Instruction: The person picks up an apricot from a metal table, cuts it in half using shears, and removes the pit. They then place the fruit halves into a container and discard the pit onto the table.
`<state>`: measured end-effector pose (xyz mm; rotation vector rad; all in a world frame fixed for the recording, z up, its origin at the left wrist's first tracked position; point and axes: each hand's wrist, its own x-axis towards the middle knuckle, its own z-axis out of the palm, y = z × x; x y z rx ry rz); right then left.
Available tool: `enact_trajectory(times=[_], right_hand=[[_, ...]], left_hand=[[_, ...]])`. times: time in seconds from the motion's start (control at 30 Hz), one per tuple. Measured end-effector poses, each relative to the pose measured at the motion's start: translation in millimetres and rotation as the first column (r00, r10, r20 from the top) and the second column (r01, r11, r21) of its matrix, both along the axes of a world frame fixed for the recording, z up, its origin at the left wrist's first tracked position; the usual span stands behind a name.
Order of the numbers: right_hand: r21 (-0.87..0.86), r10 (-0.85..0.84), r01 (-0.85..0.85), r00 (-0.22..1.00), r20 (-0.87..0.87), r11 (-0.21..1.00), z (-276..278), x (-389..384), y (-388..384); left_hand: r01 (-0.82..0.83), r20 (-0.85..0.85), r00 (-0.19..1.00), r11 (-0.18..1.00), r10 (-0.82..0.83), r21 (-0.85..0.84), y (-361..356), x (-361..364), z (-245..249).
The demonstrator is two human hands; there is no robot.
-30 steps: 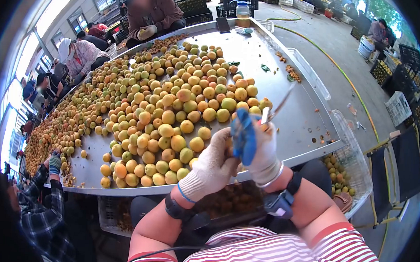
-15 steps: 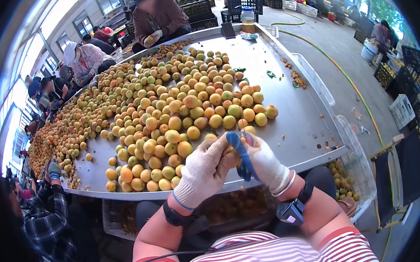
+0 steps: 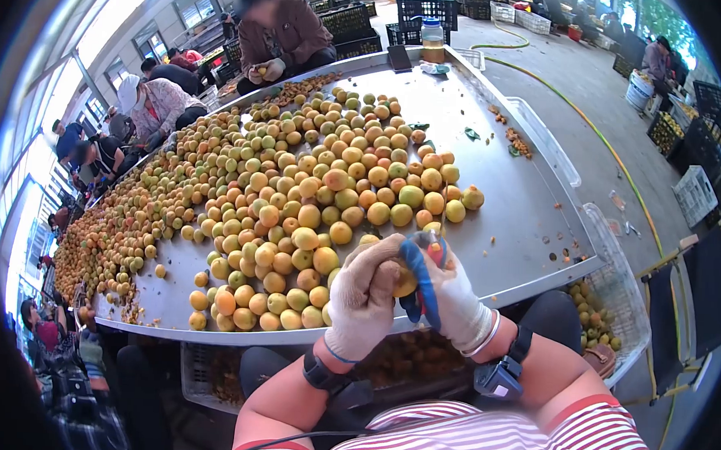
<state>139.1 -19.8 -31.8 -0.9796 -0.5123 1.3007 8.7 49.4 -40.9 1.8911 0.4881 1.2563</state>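
Close to the table's near edge, my gloved left hand [image 3: 365, 294] has its fingers wrapped round a yellow apricot [image 3: 406, 282]; much of the fruit is hidden by the glove. Against it, my gloved right hand [image 3: 456, 297] grips blue-handled snips [image 3: 423, 278] with a bit of red and a slim metal tip pointing away from me. The blades are too small to make out clearly. Just beyond both hands, a broad heap of yellow, orange and greenish apricots [image 3: 303, 239] covers the left and middle of the metal table [image 3: 505, 223].
Crates of fruit [image 3: 594, 316] stand below the near edge. A jar [image 3: 432, 39] and a dark phone-like slab [image 3: 399, 58] are at the far corner. Fruit scraps [image 3: 517, 142] lie along the right rim. Co-workers [image 3: 288, 29] sit along the far and left sides. A folding chair [image 3: 687, 304] stands right.
Both hands have shifted slightly down together, and the held apricot shows more plainly between them. The view has moved a little. At left, the co-worker in plaid has leaned lower.
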Motion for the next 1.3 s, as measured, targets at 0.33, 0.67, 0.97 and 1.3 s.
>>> enact_trajectory(times=[0.33, 0.67, 0.97, 1.3], right_hand=[[0.108, -0.055, 0.072, 0.987, -0.152, 0.992, -24, -4, 4], [0.281, -0.380, 0.289, 0.852, 0.361, 0.915, -24, -13, 5], [0.336, -0.441, 0.328, 0.826, 0.351, 0.883, -32, -15, 7], [0.138, -0.377, 0.360, 0.917, 0.130, 0.923, -34, -17, 12]], left_hand=[[0.038, -0.184, 0.981, 0.887, 0.053, 0.460, 13, -8, 22], [-0.089, -0.320, 0.910, 0.877, 0.264, 0.471, -1, -9, 39], [-0.158, -0.195, 0.950, 0.917, 0.242, 0.367, -5, -3, 22], [0.202, 0.288, 0.957, 0.617, 0.041, -0.761, 7, -3, 28]])
